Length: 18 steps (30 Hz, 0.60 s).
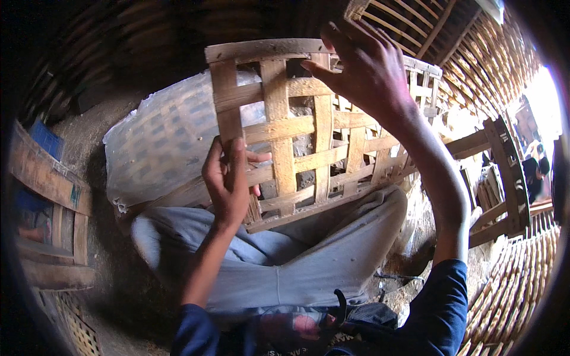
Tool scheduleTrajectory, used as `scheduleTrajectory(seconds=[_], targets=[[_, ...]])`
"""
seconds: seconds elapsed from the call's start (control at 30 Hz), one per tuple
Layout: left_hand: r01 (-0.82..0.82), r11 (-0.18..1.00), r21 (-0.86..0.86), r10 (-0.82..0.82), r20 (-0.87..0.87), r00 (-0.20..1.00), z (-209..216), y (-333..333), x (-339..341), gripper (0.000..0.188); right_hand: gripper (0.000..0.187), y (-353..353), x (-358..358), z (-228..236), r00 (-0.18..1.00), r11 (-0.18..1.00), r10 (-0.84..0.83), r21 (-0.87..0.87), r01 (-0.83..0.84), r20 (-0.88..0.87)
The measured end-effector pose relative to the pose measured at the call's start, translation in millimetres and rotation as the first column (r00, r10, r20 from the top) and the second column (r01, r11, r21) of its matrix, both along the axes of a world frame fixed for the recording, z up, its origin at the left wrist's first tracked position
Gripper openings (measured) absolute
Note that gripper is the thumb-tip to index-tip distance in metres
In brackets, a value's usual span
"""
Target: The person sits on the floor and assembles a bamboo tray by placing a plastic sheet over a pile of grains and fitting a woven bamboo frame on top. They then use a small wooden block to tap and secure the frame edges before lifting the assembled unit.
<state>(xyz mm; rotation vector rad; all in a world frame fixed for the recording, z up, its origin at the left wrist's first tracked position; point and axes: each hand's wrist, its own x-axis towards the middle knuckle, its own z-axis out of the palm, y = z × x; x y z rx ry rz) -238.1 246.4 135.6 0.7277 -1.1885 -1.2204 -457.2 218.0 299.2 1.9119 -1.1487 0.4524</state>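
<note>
A woven bamboo lattice panel (275,92) with a wooden frame stands tilted over my lap. My left hand (228,184) grips its left edge, the thumb in front and some fingers reaching behind the slats. At the panel's top rail, my right hand (371,74) is raised with its thumb stretched out and its fingers apart. Whether the right fingertips touch the rail, I cannot tell. Behind the panel on the left lies a translucent whitish plastic sheet (160,136), with a slat pattern showing on it.
Grey cloth (320,261) covers my folded legs. To the left stand wooden frame pieces (53,178) beside a blue item (46,140). A wooden frame (507,172) stands at the right. Slatted bamboo racks (516,285) fill the lower right, with a slatted wall (493,71) above.
</note>
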Motion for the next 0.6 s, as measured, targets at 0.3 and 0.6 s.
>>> scheduleTrajectory(seconds=[0.3, 0.6], targets=[[0.034, 0.999, -0.010, -0.034, 0.027, 0.999, -2.4, -1.2, 9.9, 0.029, 0.025, -20.2, 16.1, -26.8, 0.970, 0.972, 0.231, 0.051, -0.228, -0.073], [0.047, 0.999, 0.008, -0.047, 0.003, 0.999, -12.4, -3.6, 0.9, 0.030, 0.014, 1.0, 9.0, -19.1, 0.992, 0.952, -0.016, 0.306, -0.023, 0.125]])
